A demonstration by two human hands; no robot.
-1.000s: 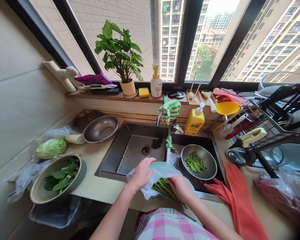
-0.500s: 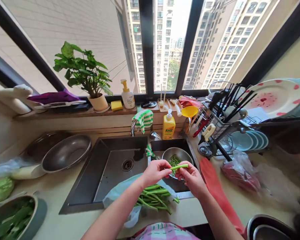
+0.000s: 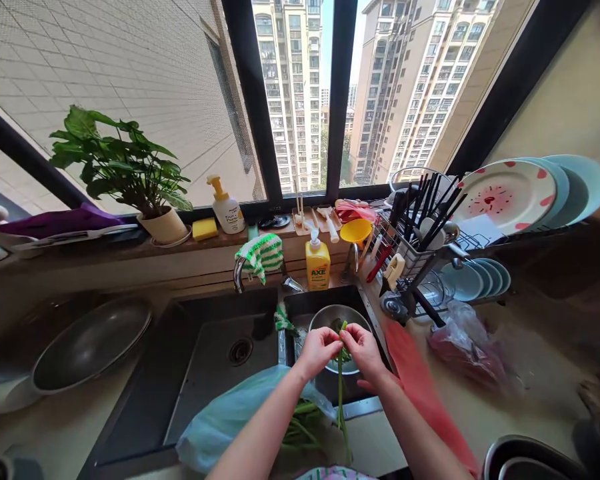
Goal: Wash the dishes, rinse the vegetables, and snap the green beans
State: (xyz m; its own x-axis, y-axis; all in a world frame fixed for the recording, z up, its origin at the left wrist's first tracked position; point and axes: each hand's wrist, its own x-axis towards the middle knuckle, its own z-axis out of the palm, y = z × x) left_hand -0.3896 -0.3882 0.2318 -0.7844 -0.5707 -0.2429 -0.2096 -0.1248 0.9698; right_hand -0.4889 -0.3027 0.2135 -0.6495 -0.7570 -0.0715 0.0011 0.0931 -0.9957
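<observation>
Over the metal bowl (image 3: 365, 323) in the right-hand sink basin, my left hand (image 3: 318, 350) and my right hand (image 3: 364, 351) meet with fingertips pinched. Both are closed on the top end of a long, thin green vegetable stalk (image 3: 341, 387), which hangs down toward the counter. Its tip sticks up between the fingers. Green pieces lie in the bowl, partly hidden by my hands. Below my left forearm, more green stalks (image 3: 303, 430) lie in a pale plastic bag (image 3: 225, 410) at the sink's front edge.
Left is the larger sink basin (image 3: 215, 380), with a wok (image 3: 93, 343) beside it. A yellow AXE bottle (image 3: 318, 267) stands behind the bowl. Right are a red-orange glove (image 3: 420, 380), a dish rack (image 3: 405, 253) and a bagged red item (image 3: 470, 347).
The view has shifted, with room objects now further left. The short stalk held level between my hands is gone from them; a longer one now hangs upright there.
</observation>
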